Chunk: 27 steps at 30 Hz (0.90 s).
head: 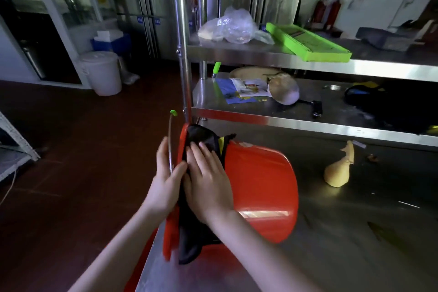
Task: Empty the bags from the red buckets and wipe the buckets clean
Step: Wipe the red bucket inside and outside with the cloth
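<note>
Head view, sideways red bucket (260, 178), left hand (166, 180) pinching its rim (168, 237), right hand (206, 182) spread on cloth (203, 136)

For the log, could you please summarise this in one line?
red bucket tipped; left hand grips it; right hand presses black cloth

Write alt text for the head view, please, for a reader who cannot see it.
A red bucket lies on its side on a steel table, mouth toward the person. The left hand grips its rim while the right hand presses a black cloth flat over the rim. Cluttered steel shelves stand behind.
</note>
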### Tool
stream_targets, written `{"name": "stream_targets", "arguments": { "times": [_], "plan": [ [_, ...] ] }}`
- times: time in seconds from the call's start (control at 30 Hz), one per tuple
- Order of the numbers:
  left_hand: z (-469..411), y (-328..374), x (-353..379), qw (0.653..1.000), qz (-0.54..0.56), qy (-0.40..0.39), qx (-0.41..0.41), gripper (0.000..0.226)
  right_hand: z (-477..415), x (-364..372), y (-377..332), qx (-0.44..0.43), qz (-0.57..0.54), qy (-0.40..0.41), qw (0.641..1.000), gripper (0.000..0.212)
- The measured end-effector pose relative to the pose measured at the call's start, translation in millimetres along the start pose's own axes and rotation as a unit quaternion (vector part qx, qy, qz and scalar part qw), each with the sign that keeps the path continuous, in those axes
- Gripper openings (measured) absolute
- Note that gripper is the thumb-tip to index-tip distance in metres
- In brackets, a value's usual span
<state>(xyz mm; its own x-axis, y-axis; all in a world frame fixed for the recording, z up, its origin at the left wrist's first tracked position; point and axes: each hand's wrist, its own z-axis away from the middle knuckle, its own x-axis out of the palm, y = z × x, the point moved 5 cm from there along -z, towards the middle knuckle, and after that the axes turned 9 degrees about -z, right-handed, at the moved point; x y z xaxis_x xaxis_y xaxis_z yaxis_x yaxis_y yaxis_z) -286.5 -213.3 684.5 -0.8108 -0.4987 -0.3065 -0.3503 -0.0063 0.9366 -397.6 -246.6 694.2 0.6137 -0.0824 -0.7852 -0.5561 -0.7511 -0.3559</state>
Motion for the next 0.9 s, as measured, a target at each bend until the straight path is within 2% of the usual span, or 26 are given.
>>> {"name": "stream_targets", "arguments": {
  "times": [0.07, 0.1, 0.2, 0.27, 0.33, 0.43, 0.5, 0.57, 0.63, 0.73, 0.8, 0.83, 0.9],
  "plan": [
    [-31, 6, 6, 0.996, 0.016, 0.002, -0.085, 0.084, 9, 0, 0, -0.019, -0.002, 0.002, 1.000, 0.051],
    [-40, 12, 10, 0.994, -0.010, -0.002, -0.105, 0.082, 11, -2, 1, -0.028, -0.009, 0.006, 1.000, 0.051],
    [-42, 28, 14, 0.991, -0.110, 0.036, -0.071, 0.051, 9, -15, 25, -0.007, -0.035, 0.024, 0.999, 0.049],
    [-29, 28, 12, 0.995, -0.094, 0.019, -0.042, 0.045, 8, -32, 60, 0.055, -0.016, 0.051, 0.997, 0.045],
    [-11, 22, 9, 0.999, -0.045, 0.007, -0.027, 0.046, 9, -49, 115, 0.161, 0.008, 0.042, 0.986, 0.042],
    [30, 14, 10, 0.996, -0.070, 0.033, 0.046, 0.054, 16, -70, 197, 0.335, -0.012, -0.063, 0.940, 0.044],
    [58, 2, 16, 0.990, -0.113, 0.040, 0.069, 0.061, 12, -72, 211, 0.375, -0.017, -0.113, 0.920, 0.044],
    [70, -8, 17, 0.988, -0.132, 0.050, 0.067, 0.064, -6, -60, 185, 0.315, -0.009, -0.116, 0.942, 0.044],
    [63, -6, 15, 0.991, -0.116, 0.043, 0.057, 0.061, -25, -40, 130, 0.200, -0.030, -0.097, 0.975, 0.045],
    [41, 8, 14, 0.998, -0.028, -0.028, 0.047, 0.054, -26, -17, 41, 0.041, -0.042, -0.058, 0.997, 0.049],
    [18, 17, 11, 0.994, 0.068, -0.085, 0.009, 0.053, -8, -8, 9, -0.010, -0.024, -0.039, 0.999, 0.051],
    [5, 20, 9, 0.992, 0.092, -0.085, -0.031, 0.054, 2, -6, 3, -0.021, -0.011, -0.037, 0.999, 0.051],
    [-18, 28, 5, 0.993, 0.065, -0.020, -0.094, 0.057, 19, -5, 0, -0.038, -0.005, -0.024, 0.999, 0.051]
  ]
}}
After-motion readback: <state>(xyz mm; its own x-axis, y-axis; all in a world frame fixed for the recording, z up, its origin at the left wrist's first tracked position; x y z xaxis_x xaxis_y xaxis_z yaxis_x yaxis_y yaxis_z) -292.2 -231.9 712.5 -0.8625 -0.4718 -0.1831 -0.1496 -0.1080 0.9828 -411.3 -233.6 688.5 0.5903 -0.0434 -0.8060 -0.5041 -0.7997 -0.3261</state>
